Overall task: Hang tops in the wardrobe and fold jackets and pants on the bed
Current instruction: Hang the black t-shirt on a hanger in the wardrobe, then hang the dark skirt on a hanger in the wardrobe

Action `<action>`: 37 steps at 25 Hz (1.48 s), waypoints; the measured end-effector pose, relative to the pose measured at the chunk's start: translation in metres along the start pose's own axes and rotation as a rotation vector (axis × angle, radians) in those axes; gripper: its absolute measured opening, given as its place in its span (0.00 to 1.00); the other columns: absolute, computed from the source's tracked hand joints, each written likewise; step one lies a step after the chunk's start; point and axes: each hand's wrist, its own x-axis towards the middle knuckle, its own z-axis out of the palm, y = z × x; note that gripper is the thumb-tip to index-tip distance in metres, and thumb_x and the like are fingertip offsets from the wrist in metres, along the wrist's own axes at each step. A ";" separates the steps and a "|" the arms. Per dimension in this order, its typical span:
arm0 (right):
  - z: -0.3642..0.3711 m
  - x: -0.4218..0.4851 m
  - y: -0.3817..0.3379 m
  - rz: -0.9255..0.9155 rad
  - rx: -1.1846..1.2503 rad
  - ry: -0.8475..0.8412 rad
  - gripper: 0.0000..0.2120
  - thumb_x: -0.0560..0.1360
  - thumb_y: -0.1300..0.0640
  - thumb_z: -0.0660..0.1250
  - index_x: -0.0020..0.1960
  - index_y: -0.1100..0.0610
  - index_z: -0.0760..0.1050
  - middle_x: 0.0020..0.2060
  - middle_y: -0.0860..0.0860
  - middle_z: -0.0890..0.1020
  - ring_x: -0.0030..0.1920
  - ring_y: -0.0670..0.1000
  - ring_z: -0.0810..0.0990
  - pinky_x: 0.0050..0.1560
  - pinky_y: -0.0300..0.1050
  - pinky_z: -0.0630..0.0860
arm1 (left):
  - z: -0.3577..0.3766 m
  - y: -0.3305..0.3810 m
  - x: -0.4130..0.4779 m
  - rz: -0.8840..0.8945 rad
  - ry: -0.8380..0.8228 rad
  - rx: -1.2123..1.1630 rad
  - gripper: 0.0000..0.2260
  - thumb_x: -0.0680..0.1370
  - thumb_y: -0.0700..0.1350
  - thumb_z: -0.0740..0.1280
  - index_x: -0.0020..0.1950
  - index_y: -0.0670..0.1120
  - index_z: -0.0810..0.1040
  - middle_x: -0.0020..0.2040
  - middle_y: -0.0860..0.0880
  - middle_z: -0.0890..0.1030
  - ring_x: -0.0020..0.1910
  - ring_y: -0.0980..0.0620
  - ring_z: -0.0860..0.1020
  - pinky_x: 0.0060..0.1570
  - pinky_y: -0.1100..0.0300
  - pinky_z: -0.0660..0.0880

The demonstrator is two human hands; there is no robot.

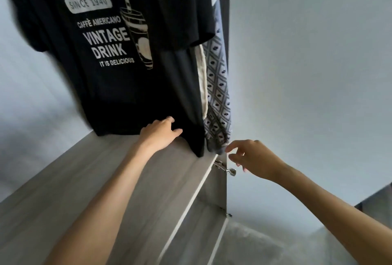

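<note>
Black tee (110, 52) hangs in wardrobe (216, 188) at 11 o'clock. Left hand (159, 135) at its hem, fingers spread, touching cloth. Patterned top (218, 95) at tee's 3 o'clock (hems nearly level). Right hand (254, 158) at that hem's 4 o'clock, fingers loosely curled, holding nothing.

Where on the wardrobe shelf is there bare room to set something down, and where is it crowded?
Bare: the wood shelf left of the left hand, in front of the black T-shirt. Crowded: the right corner, where the patterned garment, hinge and right hand sit close.
</note>
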 end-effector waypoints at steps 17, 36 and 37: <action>-0.051 -0.491 0.325 0.603 0.399 0.442 0.09 0.75 0.62 0.68 0.47 0.49 0.82 0.28 0.46 0.79 0.25 0.40 0.74 0.30 0.31 0.69 | 0.175 0.525 -0.312 1.111 -0.672 0.066 0.19 0.80 0.56 0.64 0.70 0.52 0.72 0.61 0.53 0.81 0.57 0.54 0.78 0.60 0.58 0.72; 0.100 -0.829 0.642 1.667 0.908 0.862 0.14 0.75 0.58 0.70 0.59 0.49 0.80 0.56 0.56 0.83 0.58 0.58 0.79 0.52 0.46 0.71 | 0.415 0.831 -0.465 1.481 -1.106 0.447 0.20 0.81 0.59 0.62 0.70 0.54 0.71 0.62 0.53 0.79 0.57 0.55 0.77 0.57 0.59 0.72; 0.107 -0.840 0.679 1.688 0.933 0.876 0.15 0.73 0.58 0.71 0.60 0.49 0.80 0.58 0.57 0.82 0.59 0.59 0.78 0.57 0.48 0.71 | 0.427 0.838 -0.466 1.445 -1.099 0.455 0.20 0.81 0.59 0.62 0.70 0.54 0.71 0.62 0.53 0.79 0.57 0.55 0.77 0.56 0.59 0.72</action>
